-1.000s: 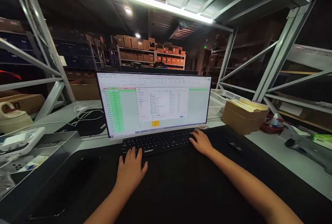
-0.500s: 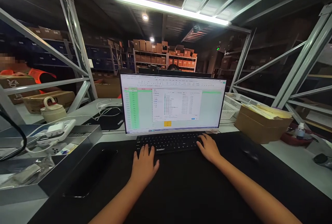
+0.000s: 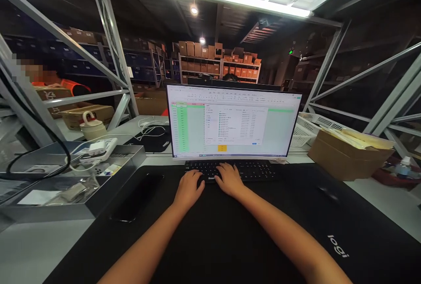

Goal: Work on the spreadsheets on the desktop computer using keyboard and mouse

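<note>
My left hand (image 3: 189,187) rests at the left end of a black keyboard (image 3: 256,171), fingers bent a little over the keys and thumb apart. Over the middle keys lies my right hand (image 3: 230,179), its fingers spread and holding nothing. The two hands are close together. Behind the keyboard stands a monitor (image 3: 283,130), which shows a spreadsheet with a green column and a file window open on top. A large black desk mat (image 3: 243,240) lies under the keyboard and both forearms.
Left on the mat is a dark phone (image 3: 136,198), beside a grey organiser tray (image 3: 112,196) with cables and a power strip (image 3: 100,150). A mouse (image 3: 328,193) lies right. Farther out are a cardboard box (image 3: 342,154), a white basket (image 3: 301,134), a cream bottle (image 3: 93,128) and a person in an orange vest.
My right hand has moved left from the keyboard's right end to its middle keys. My left hand stays at the left keys. The view has shifted, so the scene sits farther right.
</note>
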The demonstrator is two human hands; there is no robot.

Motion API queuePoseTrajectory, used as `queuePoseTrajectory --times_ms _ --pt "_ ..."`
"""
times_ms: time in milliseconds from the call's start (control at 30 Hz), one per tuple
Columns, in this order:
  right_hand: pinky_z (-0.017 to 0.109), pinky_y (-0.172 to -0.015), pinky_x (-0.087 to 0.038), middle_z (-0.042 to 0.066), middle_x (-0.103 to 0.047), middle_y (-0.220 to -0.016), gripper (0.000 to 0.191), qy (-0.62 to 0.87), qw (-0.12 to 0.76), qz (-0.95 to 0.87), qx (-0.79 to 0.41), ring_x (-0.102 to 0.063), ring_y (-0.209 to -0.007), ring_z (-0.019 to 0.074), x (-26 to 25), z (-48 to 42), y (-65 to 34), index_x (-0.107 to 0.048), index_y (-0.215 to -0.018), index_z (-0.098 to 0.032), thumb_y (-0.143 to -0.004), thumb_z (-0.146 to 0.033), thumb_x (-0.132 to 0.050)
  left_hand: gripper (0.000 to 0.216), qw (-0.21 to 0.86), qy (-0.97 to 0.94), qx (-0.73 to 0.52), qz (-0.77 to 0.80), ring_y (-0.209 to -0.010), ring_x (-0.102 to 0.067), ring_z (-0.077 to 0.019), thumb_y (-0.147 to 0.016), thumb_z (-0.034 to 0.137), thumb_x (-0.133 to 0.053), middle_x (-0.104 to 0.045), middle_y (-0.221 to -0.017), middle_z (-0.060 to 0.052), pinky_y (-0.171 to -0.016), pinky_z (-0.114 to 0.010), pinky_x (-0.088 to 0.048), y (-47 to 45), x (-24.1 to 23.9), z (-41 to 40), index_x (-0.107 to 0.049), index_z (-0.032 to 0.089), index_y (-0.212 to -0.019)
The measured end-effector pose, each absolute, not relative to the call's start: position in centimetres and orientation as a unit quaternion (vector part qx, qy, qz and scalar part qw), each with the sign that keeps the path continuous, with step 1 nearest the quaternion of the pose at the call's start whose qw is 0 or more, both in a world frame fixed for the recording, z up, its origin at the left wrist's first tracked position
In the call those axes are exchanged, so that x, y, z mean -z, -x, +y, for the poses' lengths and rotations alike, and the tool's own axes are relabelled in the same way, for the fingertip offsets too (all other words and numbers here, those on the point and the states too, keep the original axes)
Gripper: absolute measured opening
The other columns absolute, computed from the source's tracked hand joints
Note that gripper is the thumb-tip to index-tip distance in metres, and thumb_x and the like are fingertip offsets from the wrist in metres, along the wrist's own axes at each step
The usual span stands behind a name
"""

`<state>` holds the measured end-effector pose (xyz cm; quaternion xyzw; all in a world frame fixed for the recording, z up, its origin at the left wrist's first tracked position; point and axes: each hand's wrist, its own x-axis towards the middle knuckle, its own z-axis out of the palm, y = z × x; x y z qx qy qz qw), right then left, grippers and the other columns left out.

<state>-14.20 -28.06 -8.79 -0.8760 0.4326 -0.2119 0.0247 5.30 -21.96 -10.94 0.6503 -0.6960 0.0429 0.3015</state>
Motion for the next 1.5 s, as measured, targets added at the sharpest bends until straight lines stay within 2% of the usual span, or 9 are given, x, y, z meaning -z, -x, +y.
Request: queuePoseTrajectory --times_ms 100,433,633,767,833,933,1100,1300,1500 --pt "0.055 -0.116 -0.03 0.011 -0.056 -0.142 0.047 0.869 0.016 0.44 0.226 -0.046 -0.134 0.0292 9.0 -28.2 13.2 -0.057 -0.136 -0.026 -0.094 -0.047 -0.05 0.032 0.305 -0.652 -0.046 -0.693 -0.12 -0.056 -0.0232 -0.091 0.029 -0.046 -0.064 -0.124 -0.009 -0.108 -0.043 -0.046 -5.7 11.1 -22.3 -0.065 0.02 -0.115" --pt "0.045 -0.109 -0.038 0.012 -0.062 -0.128 0.036 0.874 0.003 0.419 0.247 -0.052 -0.122 0.0258 9.8 -27.4 13.5 -0.063 -0.125 -0.019 -0.097 -0.029 -0.042 0.044 0.29 -0.661 -0.052 -0.69 -0.136 -0.047 -0.0262 -0.09 0.027 -0.048 -0.056 -0.141 -0.013 -0.117 -0.047 -0.037 -5.1 12.0 -22.1 -0.058 0.016 -0.132" --pt "0.04 -0.094 -0.046 0.01 -0.064 -0.116 0.033 0.883 0.006 0.397 0.249 -0.056 -0.108 0.0241 9.7 -27.5 13.3 -0.066 -0.119 -0.02 -0.094 -0.022 -0.045 0.044 0.286 -0.669 -0.054 -0.684 -0.136 -0.046 -0.0252 -0.09 0.027 -0.048 -0.055 -0.142 -0.013 -0.117 -0.044 -0.037 -4.9 11.8 -21.8 -0.057 0.014 -0.13" --pt "0.039 -0.093 -0.046 0.01 -0.063 -0.112 0.032 0.88 0.005 0.401 0.256 -0.055 -0.106 0.0239 9.7 -27.5 13.3 -0.066 -0.117 -0.019 -0.095 -0.024 -0.043 0.041 0.293 -0.693 -0.056 -0.656 -0.133 -0.049 -0.0256 -0.092 0.029 -0.045 -0.058 -0.137 -0.013 -0.115 -0.045 -0.038 -5.1 11.8 -22.0 -0.058 0.014 -0.127" --pt "0.039 -0.093 -0.045 0.01 -0.063 -0.113 0.032 0.879 0.007 0.401 0.258 -0.054 -0.106 0.0237 9.7 -27.4 13.4 -0.066 -0.117 -0.02 -0.095 -0.024 -0.043 0.045 0.295 -0.721 -0.064 -0.624 -0.137 -0.045 -0.0298 -0.092 0.03 -0.045 -0.053 -0.142 -0.017 -0.117 -0.05 -0.035 -5.2 11.8 -22.1 -0.054 0.012 -0.132" --pt "0.039 -0.094 -0.045 0.01 -0.062 -0.117 0.032 0.878 0.011 0.4 0.262 -0.053 -0.109 0.0238 9.7 -27.4 13.4 -0.066 -0.117 -0.02 -0.095 -0.025 -0.044 0.061 0.28 -0.772 -0.077 -0.565 -0.146 -0.029 -0.0383 -0.092 0.039 -0.046 -0.036 -0.154 -0.026 -0.119 -0.056 -0.028 -5.2 11.8 -22.1 -0.044 0.005 -0.142" --pt "0.039 -0.097 -0.044 0.011 -0.062 -0.119 0.032 0.876 0.014 0.401 0.267 -0.052 -0.112 0.0237 9.8 -27.4 13.4 -0.066 -0.118 -0.02 -0.095 -0.025 -0.044 0.07 0.262 -0.786 -0.068 -0.556 -0.15 -0.015 -0.0442 -0.092 0.057 -0.045 -0.019 -0.162 -0.023 -0.12 -0.06 -0.02 -4.8 11.7 -22.0 -0.043 0.015 -0.148" --pt "0.038 -0.096 -0.044 0.01 -0.063 -0.118 0.031 0.873 0.014 0.403 0.273 -0.054 -0.111 0.0232 10.0 -27.5 13.3 -0.066 -0.117 -0.019 -0.094 -0.024 -0.046 0.074 0.259 -0.791 -0.065 -0.55 -0.15 -0.016 -0.0432 -0.088 0.067 -0.049 -0.021 -0.162 -0.021 -0.12 -0.059 -0.02 -4.7 11.6 -22.0 -0.049 0.018 -0.143" --pt "0.038 -0.096 -0.043 0.009 -0.064 -0.118 0.03 0.867 0.013 0.412 0.28 -0.054 -0.111 0.0234 9.9 -27.5 13.3 -0.066 -0.116 -0.019 -0.094 -0.024 -0.047 0.075 0.261 -0.788 -0.092 -0.551 -0.148 -0.021 -0.0438 -0.085 0.062 -0.058 -0.026 -0.159 -0.023 -0.119 -0.06 -0.023 -4.7 11.7 -22.1 -0.049 0.015 -0.142"
